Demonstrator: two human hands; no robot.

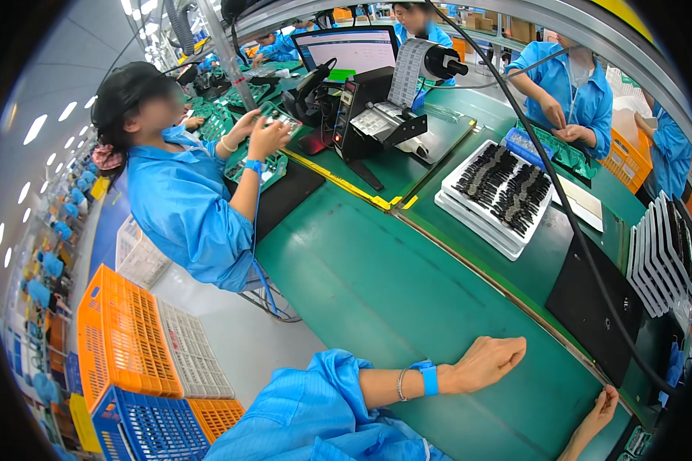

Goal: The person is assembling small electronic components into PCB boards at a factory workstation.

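My left hand [487, 364] is over the green work surface [361, 284], back of the hand up. Its fingers are curled and pressed together, and nothing shows in them. A blue wrist strap [428, 378] and a bracelet [401, 384] circle that wrist. Farther right, by the bench's right edge, my right hand [600, 407] has its fingers bent in toward the thumb, with no object visible between them. Nearest to it are a black mat [592, 303] and, at the lower right, some small green circuit boards [638, 439].
Stacked white trays [494, 201] of black parts stand across the divider, beside a blue bin [527, 147]. Upright white trays [657, 257] lean at right. A black cable [592, 238] crosses the view. A label dispenser [361, 115] stands ahead. A co-worker [184, 207] at left holds a circuit board.
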